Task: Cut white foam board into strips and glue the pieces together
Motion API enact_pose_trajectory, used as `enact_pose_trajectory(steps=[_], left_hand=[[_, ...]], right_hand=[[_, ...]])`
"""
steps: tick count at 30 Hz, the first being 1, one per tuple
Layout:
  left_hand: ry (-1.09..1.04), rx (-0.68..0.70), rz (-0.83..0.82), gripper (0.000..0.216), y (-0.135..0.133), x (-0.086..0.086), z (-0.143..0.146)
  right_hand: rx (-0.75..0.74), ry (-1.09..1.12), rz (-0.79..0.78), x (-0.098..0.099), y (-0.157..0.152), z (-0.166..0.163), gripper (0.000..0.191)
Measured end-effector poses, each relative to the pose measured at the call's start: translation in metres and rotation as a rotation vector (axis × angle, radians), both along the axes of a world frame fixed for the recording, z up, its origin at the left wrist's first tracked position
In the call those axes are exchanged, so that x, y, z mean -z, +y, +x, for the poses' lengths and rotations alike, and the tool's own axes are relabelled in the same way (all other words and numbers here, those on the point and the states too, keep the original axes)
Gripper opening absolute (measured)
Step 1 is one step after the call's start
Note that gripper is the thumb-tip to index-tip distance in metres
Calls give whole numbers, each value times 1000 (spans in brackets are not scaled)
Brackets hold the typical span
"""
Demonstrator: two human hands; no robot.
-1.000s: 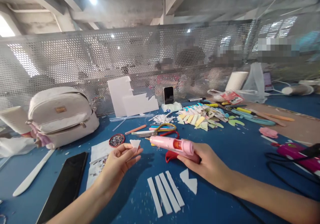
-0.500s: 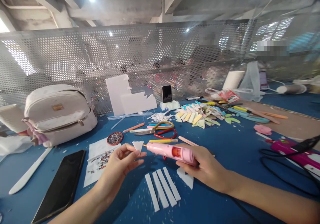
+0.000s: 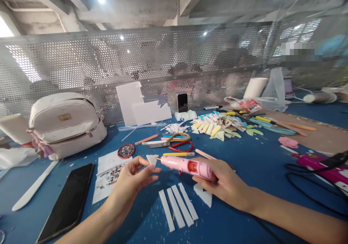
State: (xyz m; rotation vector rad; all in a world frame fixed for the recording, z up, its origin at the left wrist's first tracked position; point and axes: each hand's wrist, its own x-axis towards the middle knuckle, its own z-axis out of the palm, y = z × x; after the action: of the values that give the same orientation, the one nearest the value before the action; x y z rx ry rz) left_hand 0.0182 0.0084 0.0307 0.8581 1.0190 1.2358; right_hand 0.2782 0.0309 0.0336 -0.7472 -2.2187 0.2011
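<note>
Between the thumb and fingers of my left hand [image 3: 133, 178] is a small white triangular foam piece [image 3: 152, 160], held up above the table. My right hand [image 3: 227, 182] is wrapped round a pink hot glue gun [image 3: 187, 166], which points left. Its metal tip is at the right edge of the triangle; whether they touch I cannot tell. Below the gun lie several white foam strips [image 3: 176, 207] side by side. A larger white cut piece [image 3: 203, 194] lies partly under my right hand.
Scissors [image 3: 174, 142] and a yellow marker [image 3: 178, 154] lie beyond the glue gun. Left are a black phone [image 3: 66, 200], a white plastic knife [image 3: 35, 186], a paper with dark bits [image 3: 102, 164] and a backpack [image 3: 65, 128]. Colourful scraps [image 3: 214, 126] are heaped behind; a dark cable [image 3: 296, 186] lies right.
The whole view has shifted slightly. My hands, the triangle and the glue gun keep nearly the same positions relative to each other.
</note>
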Motion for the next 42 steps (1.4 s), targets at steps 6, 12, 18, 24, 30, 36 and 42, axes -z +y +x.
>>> enact_pose_trajectory(steps=[6, 12, 18, 24, 30, 36, 42], left_hand=[[21, -11, 12, 37, -2, 0, 1], [46, -14, 16, 37, -3, -1, 1], [59, -29, 32, 38, -3, -2, 3], [82, -76, 67, 37, -5, -3, 5], [89, -69, 81, 36, -5, -2, 5], [106, -88, 118, 35, -6, -1, 6], [130, -93, 144, 34, -5, -1, 6]], right_hand=[[9, 5, 49, 1, 1, 0, 28], [17, -14, 48, -2, 0, 0, 29], [30, -28, 44, -3, -1, -1, 27], [27, -35, 47, -2, -1, 0, 24], [43, -44, 52, 0, -2, 0, 23], [35, -37, 45, -1, -1, -1, 21], [36, -32, 55, 0, -1, -1, 20]])
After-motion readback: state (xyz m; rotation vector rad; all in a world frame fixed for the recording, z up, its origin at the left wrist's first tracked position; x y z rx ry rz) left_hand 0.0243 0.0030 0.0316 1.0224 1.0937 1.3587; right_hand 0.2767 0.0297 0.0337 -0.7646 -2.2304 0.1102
